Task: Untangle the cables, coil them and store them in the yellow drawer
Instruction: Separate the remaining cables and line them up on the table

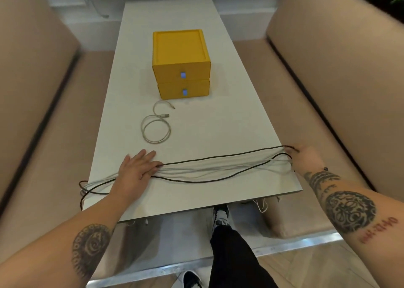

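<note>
Judging by the layout, the untangling step was in hand and only partly done. One black cable [229, 154] and several white cables [207, 167] lay drawn out together across the near end of the table [229, 123], strands crossing one another, with loops hanging over the table's left edge. Left hand [137, 169] lay flat on the bundle, fingers straight, pressing it to the table. Right hand [306, 156] was at the table's right edge, where the strands ended. It was blurred, so I could not tell whether it gripped them.

A separate white cable [142, 128] lay loosely coiled, both plugs free, between the bundle and the yellow drawer unit [181, 47]. The unit stood mid-table, well apart from the bundle, with top drawer [181, 71] and lower drawer [183, 89] both closed.

Next move, as I judged it: pull the black cable free of the white ones while the left hand pins them. Coiling and opening a drawer were not yet done.
</note>
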`<state>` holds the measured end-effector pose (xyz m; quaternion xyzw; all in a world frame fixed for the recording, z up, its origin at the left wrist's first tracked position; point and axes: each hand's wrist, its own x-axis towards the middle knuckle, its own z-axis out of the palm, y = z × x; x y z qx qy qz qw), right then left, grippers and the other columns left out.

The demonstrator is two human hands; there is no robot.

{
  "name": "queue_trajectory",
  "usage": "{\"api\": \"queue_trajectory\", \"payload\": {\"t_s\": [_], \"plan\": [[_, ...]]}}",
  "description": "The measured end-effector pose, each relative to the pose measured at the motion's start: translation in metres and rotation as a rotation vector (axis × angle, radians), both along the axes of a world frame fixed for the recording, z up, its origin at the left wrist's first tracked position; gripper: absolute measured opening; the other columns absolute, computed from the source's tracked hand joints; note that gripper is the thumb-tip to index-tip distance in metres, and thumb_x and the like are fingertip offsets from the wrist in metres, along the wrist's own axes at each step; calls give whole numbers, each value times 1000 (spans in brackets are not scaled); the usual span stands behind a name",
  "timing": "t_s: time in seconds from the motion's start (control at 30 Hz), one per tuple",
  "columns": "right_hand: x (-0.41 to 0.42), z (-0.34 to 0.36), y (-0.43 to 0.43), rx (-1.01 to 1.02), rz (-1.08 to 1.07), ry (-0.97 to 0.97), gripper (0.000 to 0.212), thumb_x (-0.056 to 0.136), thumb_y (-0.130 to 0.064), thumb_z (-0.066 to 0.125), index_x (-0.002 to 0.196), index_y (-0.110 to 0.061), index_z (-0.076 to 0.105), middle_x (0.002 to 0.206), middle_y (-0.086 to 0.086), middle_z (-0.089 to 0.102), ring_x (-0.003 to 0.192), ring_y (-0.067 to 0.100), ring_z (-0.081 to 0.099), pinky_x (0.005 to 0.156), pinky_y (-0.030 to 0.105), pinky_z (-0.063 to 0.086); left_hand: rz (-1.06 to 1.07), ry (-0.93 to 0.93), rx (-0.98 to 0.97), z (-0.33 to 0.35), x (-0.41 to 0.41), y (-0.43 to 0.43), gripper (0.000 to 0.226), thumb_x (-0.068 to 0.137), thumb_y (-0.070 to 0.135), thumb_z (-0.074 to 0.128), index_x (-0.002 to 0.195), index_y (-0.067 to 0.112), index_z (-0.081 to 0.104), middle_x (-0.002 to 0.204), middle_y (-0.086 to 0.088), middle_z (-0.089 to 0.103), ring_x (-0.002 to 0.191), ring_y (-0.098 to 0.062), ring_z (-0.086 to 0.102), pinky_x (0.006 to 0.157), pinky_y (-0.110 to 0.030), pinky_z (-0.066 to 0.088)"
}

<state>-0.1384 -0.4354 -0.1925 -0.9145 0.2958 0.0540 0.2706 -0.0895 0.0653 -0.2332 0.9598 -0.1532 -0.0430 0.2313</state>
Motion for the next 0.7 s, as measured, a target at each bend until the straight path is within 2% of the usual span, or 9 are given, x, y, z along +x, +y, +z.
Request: {"api": "queue_trajectory", "payload": {"t_s": [0.07,0.13,0.23,0.33,0.43,0.5,0.57,0.63,0.7], "plan": [[-1,-10,0,185,-114,-98,26,99,-26,59,117,-15,73,110,6,71,103,27,62,89,32,46,-4,10,15,0,-1,1,44,96,51,36,123,40,68,152,11,46,148,-17,30,121,-41,5],[-2,-17,1,277,-214,-131,25,97,-22,62,119,-15,73,110,4,70,105,22,61,95,29,45,-10,7,33,-1,-1,2,50,94,58,29,123,43,67,153,13,45,149,-15,29,121,-37,3],[-1,-25,2,275,-338,-146,24,95,-18,62,115,-22,76,114,10,73,106,29,65,99,37,51,-9,11,49,-2,-1,2,42,95,51,36,121,44,68,153,14,44,149,-14,28,121,-35,2],[2,-26,0,349,-493,-172,32,96,-10,50,108,-23,76,113,6,70,106,29,64,100,37,51,-5,10,32,-2,0,2,38,95,46,41,119,44,69,152,15,45,148,-15,29,120,-33,0],[3,-36,-10,349,-522,-113,37,101,-20,40,90,-29,75,122,8,67,113,32,62,104,43,48,-10,-4,33,-3,1,2,36,95,46,43,119,43,70,149,19,43,148,-14,29,120,-32,1],[2,-40,-11,352,-519,-95,38,102,-20,38,101,-23,76,128,12,65,117,33,59,105,45,47,-13,-13,32,-3,1,2,36,94,46,44,119,43,70,146,23,40,148,-15,30,120,-34,3],[-2,-34,-2,402,-549,-132,37,101,-14,39,116,-17,73,125,9,65,115,30,59,104,40,47,-20,-15,34,-3,1,2,35,95,45,45,119,43,70,145,25,37,148,-15,30,120,-36,4],[-3,-27,5,424,-555,-185,40,97,-7,41,122,-17,70,118,6,66,104,25,58,92,32,46,-30,-19,46,-2,1,2,29,99,41,50,121,44,69,145,25,36,148,-16,29,121,-38,4],[-2,-19,14,408,-524,-258,43,93,-5,44,128,-16,66,118,7,66,96,24,56,85,29,43,-34,-9,52,0,1,1,27,101,35,55,123,44,67,146,25,36,149,-16,28,121,-40,5]]}}
